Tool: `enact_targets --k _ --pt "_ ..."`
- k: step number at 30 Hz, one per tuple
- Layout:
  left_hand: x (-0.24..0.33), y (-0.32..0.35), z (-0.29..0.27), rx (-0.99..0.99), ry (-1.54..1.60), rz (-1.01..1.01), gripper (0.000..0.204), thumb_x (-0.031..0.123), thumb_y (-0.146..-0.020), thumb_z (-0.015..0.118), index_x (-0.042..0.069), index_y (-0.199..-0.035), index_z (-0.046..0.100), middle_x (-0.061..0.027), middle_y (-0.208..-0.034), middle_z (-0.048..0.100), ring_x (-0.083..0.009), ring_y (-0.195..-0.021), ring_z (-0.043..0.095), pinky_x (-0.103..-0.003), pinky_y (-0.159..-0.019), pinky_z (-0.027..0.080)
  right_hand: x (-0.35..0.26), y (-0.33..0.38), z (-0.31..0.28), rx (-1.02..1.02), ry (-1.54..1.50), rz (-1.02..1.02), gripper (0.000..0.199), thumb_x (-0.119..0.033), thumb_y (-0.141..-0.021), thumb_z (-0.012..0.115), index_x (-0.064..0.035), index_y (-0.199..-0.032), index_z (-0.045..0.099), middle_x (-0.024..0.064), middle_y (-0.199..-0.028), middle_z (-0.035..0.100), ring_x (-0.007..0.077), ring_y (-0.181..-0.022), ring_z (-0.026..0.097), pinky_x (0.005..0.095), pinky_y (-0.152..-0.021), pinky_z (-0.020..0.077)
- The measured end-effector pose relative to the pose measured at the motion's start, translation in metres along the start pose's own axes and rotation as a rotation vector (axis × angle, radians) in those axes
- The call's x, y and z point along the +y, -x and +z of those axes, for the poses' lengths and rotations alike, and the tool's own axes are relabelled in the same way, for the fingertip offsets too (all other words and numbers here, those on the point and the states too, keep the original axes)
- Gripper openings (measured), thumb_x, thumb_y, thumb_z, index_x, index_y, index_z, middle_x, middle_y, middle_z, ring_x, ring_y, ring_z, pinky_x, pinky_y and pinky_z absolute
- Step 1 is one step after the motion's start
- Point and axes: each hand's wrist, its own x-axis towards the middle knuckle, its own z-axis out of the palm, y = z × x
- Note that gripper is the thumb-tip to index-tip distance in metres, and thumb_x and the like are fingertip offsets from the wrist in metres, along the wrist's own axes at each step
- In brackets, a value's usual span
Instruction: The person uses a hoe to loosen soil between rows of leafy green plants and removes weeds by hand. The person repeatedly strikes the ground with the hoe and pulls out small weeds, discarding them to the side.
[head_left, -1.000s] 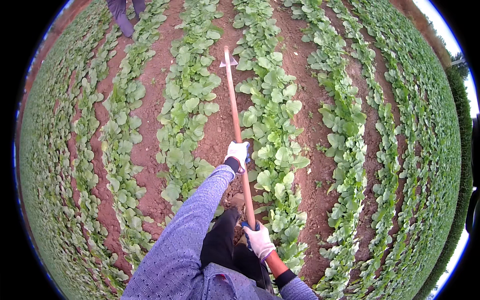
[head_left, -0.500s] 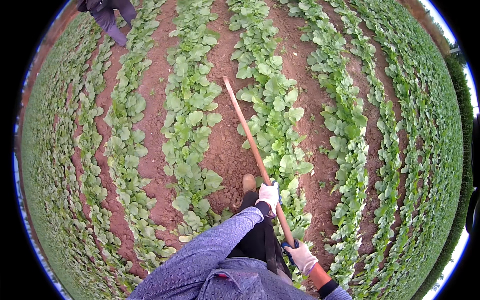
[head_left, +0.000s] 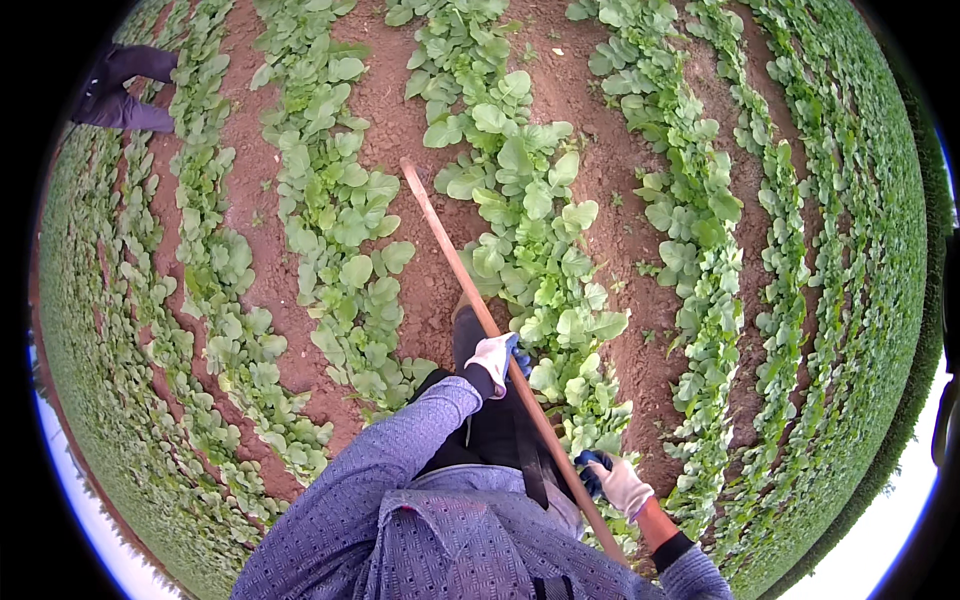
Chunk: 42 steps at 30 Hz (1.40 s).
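A long wooden pole point(head_left: 448, 250) slants from the soil furrow at upper middle down past my right side. Its near end is hidden against my clothing, so I cannot see whether a tool head is fixed there. My left hand point(head_left: 492, 362), in a white glove with a blue palm, is closed round the middle of the pole. Lower down, my right hand point(head_left: 620, 484), gloved alike, is just right of the shaft. Its fingers are loosely curled and apart, not wrapped round the wood; whether the fingertips touch it is unclear.
Rows of leafy green plants point(head_left: 545, 200) run away from me, with strips of reddish-brown soil point(head_left: 575, 110) between them. My leg point(head_left: 466, 335) stands in one furrow. Another person point(head_left: 130, 90) in dark clothing is at the upper left. A hedge point(head_left: 915, 180) borders the right.
The pole has shifted leftward and slid back toward me. My left hand has moved left with it, while my right hand has loosened off the shaft. The other person appears farther left in view.
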Motion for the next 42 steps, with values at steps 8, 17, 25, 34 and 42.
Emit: enact_targets --k 8,17,25,34,42 --pt "0.077 -0.079 -0.035 -0.045 0.285 -0.171 0.018 0.025 -0.094 0.059 0.01 -0.103 0.056 -0.0054 -0.085 0.053 -0.0279 -0.073 0.059 -0.047 -0.067 0.055 -0.187 -0.295 -0.036 0.191 -0.345 -0.061 0.023 -0.021 -0.091 0.065 -0.0024 -0.104 0.065 0.0002 -0.078 0.064 0.0085 -0.057 0.053 0.0256 -0.05 0.0455" --pt "0.175 -0.168 -0.03 -0.102 0.388 -0.297 0.016 0.024 -0.094 0.059 0.012 -0.085 0.054 -0.0011 -0.067 0.05 -0.0179 -0.065 0.054 -0.04 -0.071 0.052 -0.366 -0.57 -0.011 0.165 -0.813 -0.066 0.015 -0.02 -0.094 0.056 -0.0064 -0.098 0.058 0.0034 -0.071 0.059 0.0144 -0.05 0.056 0.029 -0.045 0.048" --pt "0.122 -0.225 -0.081 -0.234 -0.033 0.008 0.037 0.018 -0.092 0.061 0.007 -0.126 0.051 -0.0083 -0.104 0.058 -0.0248 -0.086 0.06 -0.042 -0.082 0.054 -0.392 -0.762 0.022 0.048 -0.767 0.283 0.028 -0.038 -0.094 0.049 -0.0145 -0.08 0.053 0.0024 -0.061 0.053 0.0162 -0.044 0.048 0.0329 -0.041 0.0415" --pt "0.158 -0.207 -0.041 -0.224 0.203 -0.262 0.025 0.011 -0.095 0.05 0.004 -0.118 0.053 -0.0084 -0.104 0.059 -0.0237 -0.087 0.059 -0.046 -0.093 0.048 -0.372 -0.679 0.005 -0.043 -0.301 -0.023 0.023 -0.027 -0.089 0.062 -0.0052 -0.09 0.069 -0.0007 -0.06 0.052 0.0099 -0.048 0.05 0.0255 -0.043 0.0405" --pt "0.154 -0.215 -0.035 -0.158 0.29 -0.395 0.017 0.023 -0.095 0.057 0.01 -0.106 0.059 -0.0018 -0.089 0.06 -0.0204 -0.074 0.058 -0.053 -0.088 0.049 -0.32 -0.688 -0.208 0.889 0.478 0.017 0.043 -0.039 -0.082 0.07 -0.0001 -0.099 0.066 0.0175 -0.087 0.069 0.0273 -0.079 0.068 0.0355 -0.072 0.0539"
